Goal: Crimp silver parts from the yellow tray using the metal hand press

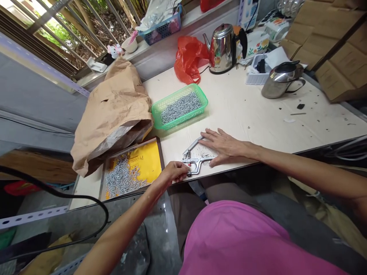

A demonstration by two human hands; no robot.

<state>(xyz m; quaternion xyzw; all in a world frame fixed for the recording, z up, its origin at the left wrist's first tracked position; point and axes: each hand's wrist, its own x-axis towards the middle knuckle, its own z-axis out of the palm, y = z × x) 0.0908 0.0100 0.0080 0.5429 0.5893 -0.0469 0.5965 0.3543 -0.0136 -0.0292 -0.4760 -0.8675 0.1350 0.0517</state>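
A metal hand-lever tool (197, 161) with a spring and two long arms lies at the table's front edge. My left hand (175, 172) has its fingers pinched together at the tool's left end; whatever they hold there is too small to make out. Fingers spread, my right hand (225, 147) rests over the ends of the tool's arms, with fingertips touching the upper lever. Left of my left hand, a shallow tray (159, 152) with a yellow lining holds a heap of small metal pins (122, 177). Behind the tool, a green plastic basket (156, 121) contains many similar metal pieces.
A large brown paper bag (114, 103) stands on the left. At the back are a red plastic bag (187, 57), a steel electric kettle (222, 49) and a white tray (255, 78). A steel pot (275, 84) and cardboard boxes (335, 65) are on the right.
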